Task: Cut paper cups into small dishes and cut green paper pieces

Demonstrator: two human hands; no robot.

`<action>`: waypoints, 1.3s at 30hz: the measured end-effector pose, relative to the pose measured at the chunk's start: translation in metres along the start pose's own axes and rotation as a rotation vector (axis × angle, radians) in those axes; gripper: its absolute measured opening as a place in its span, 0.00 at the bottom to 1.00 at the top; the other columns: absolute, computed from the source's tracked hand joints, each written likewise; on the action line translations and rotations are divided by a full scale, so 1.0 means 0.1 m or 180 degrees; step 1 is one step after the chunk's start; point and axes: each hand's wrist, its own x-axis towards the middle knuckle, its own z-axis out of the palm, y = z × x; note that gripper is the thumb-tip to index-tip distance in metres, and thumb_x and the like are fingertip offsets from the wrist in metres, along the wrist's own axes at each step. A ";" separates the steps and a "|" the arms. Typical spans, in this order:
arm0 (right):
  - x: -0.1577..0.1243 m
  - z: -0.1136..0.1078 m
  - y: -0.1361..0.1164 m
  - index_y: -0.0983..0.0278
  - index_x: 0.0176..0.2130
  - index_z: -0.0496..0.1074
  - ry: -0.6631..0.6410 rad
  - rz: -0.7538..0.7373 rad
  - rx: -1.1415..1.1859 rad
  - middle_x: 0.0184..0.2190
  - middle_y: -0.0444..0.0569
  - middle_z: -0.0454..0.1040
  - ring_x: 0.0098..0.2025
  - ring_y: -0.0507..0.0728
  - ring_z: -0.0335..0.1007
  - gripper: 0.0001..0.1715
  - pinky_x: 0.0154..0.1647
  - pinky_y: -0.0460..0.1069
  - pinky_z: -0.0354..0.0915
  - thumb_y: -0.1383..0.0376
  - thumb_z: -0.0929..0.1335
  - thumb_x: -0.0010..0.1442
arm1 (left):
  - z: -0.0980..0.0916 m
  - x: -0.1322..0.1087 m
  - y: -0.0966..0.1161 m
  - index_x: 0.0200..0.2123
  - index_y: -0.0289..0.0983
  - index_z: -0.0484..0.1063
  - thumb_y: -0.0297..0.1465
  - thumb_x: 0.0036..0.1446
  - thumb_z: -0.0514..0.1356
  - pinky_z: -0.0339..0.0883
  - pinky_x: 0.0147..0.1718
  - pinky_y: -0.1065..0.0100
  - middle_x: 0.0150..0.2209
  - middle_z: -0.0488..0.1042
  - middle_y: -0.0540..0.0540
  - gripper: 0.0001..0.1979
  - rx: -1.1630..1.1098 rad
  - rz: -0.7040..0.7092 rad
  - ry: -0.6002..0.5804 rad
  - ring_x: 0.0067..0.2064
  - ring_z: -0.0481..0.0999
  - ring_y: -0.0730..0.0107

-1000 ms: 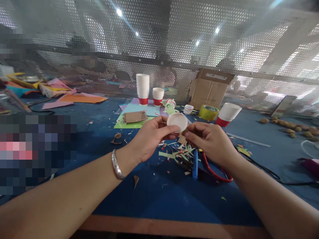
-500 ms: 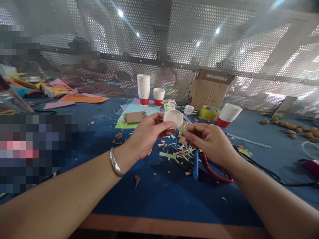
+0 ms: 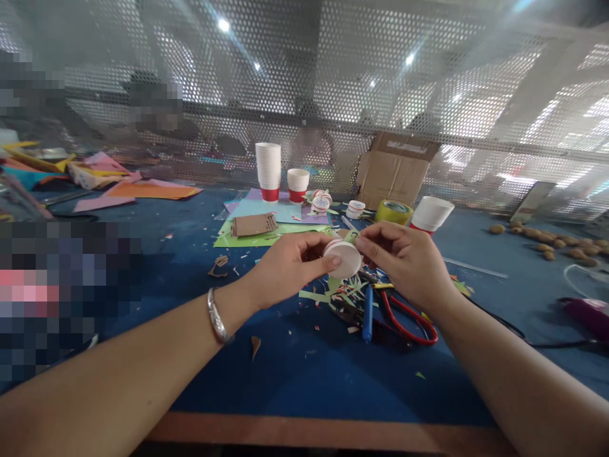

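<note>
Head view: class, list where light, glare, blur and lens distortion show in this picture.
Head view: lamps flare in streaks through the mesh screen; head view: the cup held by left hand and right hand is fairly sharp; head view: the wide lens stretches the near corners, and pixel blocks mask the left.

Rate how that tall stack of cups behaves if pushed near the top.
Tall and narrow, the stack of cups likely tips before it slides. The cups look thin-walled, so the stack is probably light for its size and easily crushed by a hard grip.
</note>
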 end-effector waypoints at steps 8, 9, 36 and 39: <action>0.00 0.00 -0.01 0.65 0.34 0.76 0.0063 0.0061 -0.0058 0.27 0.45 0.74 0.28 0.52 0.67 0.10 0.29 0.48 0.63 0.60 0.70 0.62 | 0.00 0.00 0.00 0.41 0.36 0.77 0.35 0.58 0.65 0.67 0.40 0.66 0.39 0.79 0.44 0.10 -0.0092 -0.0134 -0.0376 0.40 0.76 0.65; 0.00 0.00 0.00 0.64 0.35 0.76 0.0056 0.0057 -0.0053 0.27 0.45 0.74 0.28 0.52 0.67 0.10 0.29 0.48 0.63 0.60 0.70 0.62 | -0.01 0.00 0.00 0.41 0.36 0.77 0.35 0.57 0.65 0.66 0.39 0.66 0.39 0.79 0.44 0.10 -0.0066 -0.0123 -0.0330 0.40 0.76 0.65; 0.02 0.00 -0.02 0.64 0.36 0.76 -0.0236 0.0269 -0.0089 0.27 0.45 0.75 0.26 0.51 0.65 0.19 0.26 0.47 0.60 0.51 0.69 0.64 | -0.01 0.04 -0.01 0.38 0.34 0.77 0.32 0.51 0.70 0.71 0.38 0.66 0.37 0.78 0.46 0.12 -0.0989 -0.0309 0.0617 0.36 0.76 0.71; 0.01 0.03 0.00 0.63 0.37 0.77 -0.0495 0.0216 -0.0100 0.29 0.46 0.76 0.29 0.52 0.67 0.17 0.29 0.47 0.63 0.52 0.69 0.64 | -0.03 0.06 -0.01 0.36 0.34 0.77 0.31 0.50 0.71 0.71 0.39 0.66 0.36 0.78 0.46 0.11 -0.1337 -0.0337 0.0780 0.35 0.77 0.72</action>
